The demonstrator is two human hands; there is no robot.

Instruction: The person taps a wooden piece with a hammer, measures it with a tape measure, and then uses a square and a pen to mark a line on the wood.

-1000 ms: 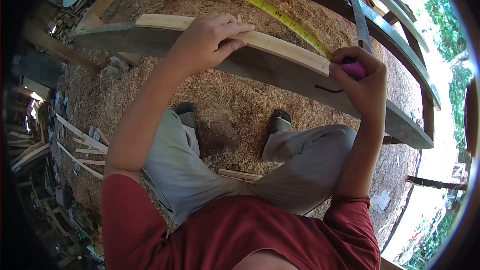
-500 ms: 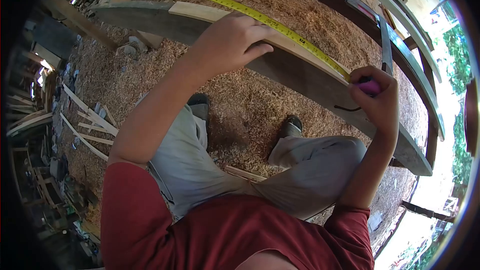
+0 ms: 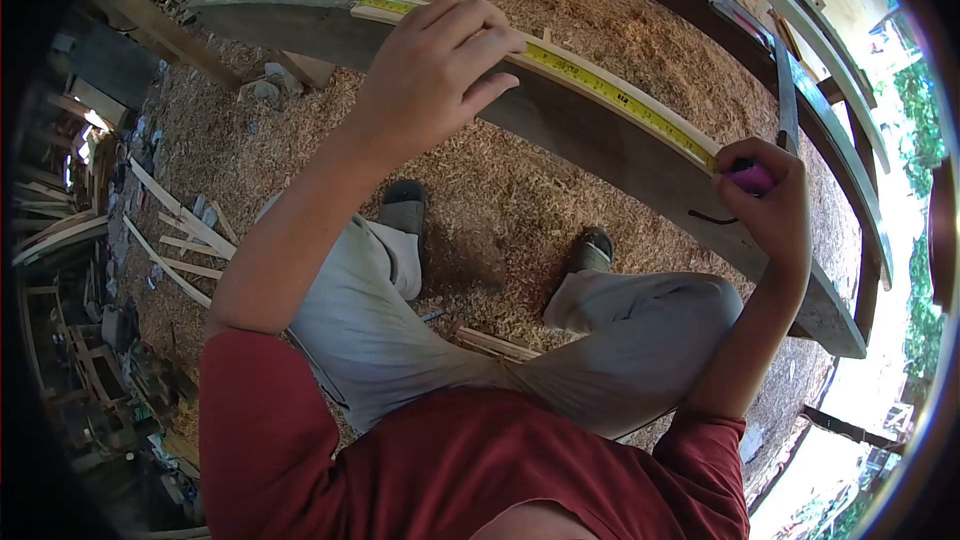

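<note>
A yellow tape measure blade (image 3: 610, 92) runs along a narrow pale wooden strip (image 3: 545, 68), its hook near the strip's left end. The strip lies along a long grey plank (image 3: 640, 155). My right hand (image 3: 770, 205) is closed around the pink and dark case of the tape measure (image 3: 750, 177), at the strip's right part. My left hand (image 3: 435, 70) rests over the blade and strip left of the middle, thumb held apart from the bent fingers. It hides a stretch of the blade, and the undersides of its fingertips are not visible.
Wood shavings (image 3: 480, 190) cover the ground around my feet. Thin offcuts (image 3: 185, 230) lie at the left, beside piled scrap wood. A long dark beam (image 3: 800, 90) with a metal square-like bar runs behind at the right. The grey plank spans in front of my knees.
The blade has come down onto the strip, its hook end shifting from beyond the strip to the strip's left end. My left hand has lifted slightly and moved left over it.
</note>
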